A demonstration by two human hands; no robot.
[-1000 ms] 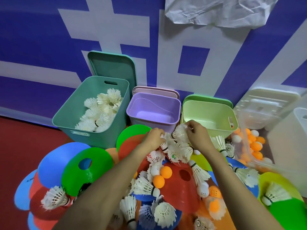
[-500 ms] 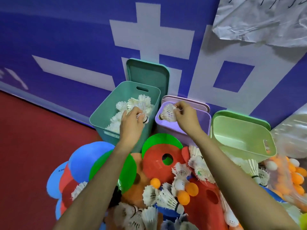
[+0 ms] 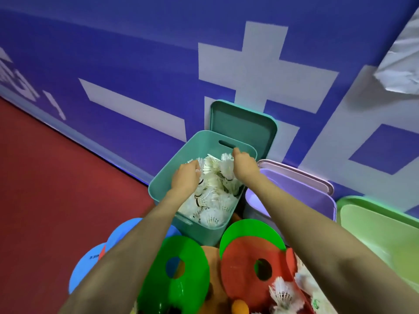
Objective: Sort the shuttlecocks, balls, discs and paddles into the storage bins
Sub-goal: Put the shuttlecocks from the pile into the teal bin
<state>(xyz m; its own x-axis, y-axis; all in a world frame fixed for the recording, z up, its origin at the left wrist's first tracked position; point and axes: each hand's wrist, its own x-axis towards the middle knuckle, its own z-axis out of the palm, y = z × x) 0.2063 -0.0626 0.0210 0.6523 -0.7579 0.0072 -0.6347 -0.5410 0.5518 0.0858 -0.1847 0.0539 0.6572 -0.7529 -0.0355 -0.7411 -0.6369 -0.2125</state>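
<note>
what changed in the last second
The left hand and right hand picked shuttlecocks from the floor pile and carried them up into the teal bin, among those already there. Whether they have let go is unclear. The purple bin and the discs stayed put.

Noted smooth, matt plastic on the teal bin [image 3: 199, 232] and its lid [image 3: 242, 125]. Found glossy, translucent plastic on the green disc [image 3: 188, 295] and feathers on the shuttlecocks [image 3: 213, 214]. Saw creased paper [image 3: 401, 71] against the matt wall [image 3: 136, 53].
</note>
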